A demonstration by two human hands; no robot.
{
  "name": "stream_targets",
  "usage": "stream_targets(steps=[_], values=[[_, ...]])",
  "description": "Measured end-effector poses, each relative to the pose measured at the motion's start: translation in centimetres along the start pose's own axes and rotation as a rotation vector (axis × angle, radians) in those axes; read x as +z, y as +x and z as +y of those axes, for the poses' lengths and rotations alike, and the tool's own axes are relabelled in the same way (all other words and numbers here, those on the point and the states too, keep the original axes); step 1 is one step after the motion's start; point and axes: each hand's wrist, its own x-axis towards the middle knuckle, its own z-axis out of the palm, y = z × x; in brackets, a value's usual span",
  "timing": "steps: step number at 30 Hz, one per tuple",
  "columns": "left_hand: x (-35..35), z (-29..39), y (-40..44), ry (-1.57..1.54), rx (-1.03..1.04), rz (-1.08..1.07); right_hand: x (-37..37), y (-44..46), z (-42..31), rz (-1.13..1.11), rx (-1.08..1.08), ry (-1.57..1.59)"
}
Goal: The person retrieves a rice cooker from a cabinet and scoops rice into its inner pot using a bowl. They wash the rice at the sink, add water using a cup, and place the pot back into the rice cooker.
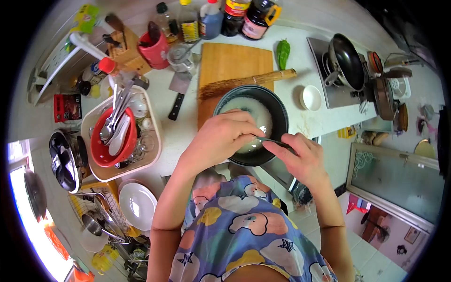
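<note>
The dark pot (282, 117) is already holding a cloudy, whitish liquid (253, 112), so that much is looking done. Above it, the left hand (229, 134) and the right hand (300, 155) are pinching a thin dark item (272, 140) between narrowed fingertips — what it is, I cannot tell. The handling is seemingly unfinished, since the item is hanging over the pot rather than lying in it. Behind, the green pepper (283, 54) is lying whole, and the knife (176, 107) is resting beside the cutting board (237, 58) — nothing is showing as cut.
</note>
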Motion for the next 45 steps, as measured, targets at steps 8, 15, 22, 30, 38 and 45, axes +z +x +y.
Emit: stream_targets(steps=[8,15,22,30,38,45], values=[[5.1,-1.4,0.8,0.030,-0.042,0.297,0.4,-5.2,0.9,-0.137,0.179,-0.111],[2.1,-4.2,-2.9,0.154,-0.363,0.431,3.5,-7.5,2.9,-0.339,0.158,-0.065],[4.5,-5.2,-6.8,0.092,-0.510,0.538,7.0,-6.3,3.9,-0.378,0.082,-0.021],[5.5,-5.5,-7.9,0.127,-0.483,0.578,7.9,-3.9,5.0,-0.224,0.128,-0.017],[5.8,-5.2,-7.8,0.020,-0.518,0.597,6.3,-4.9,5.0,-0.280,0.055,-0.153],[5.9,-4.8,-8.2,0.066,-0.476,0.606,7.8,-4.5,5.4,-0.122,0.135,-0.059]])
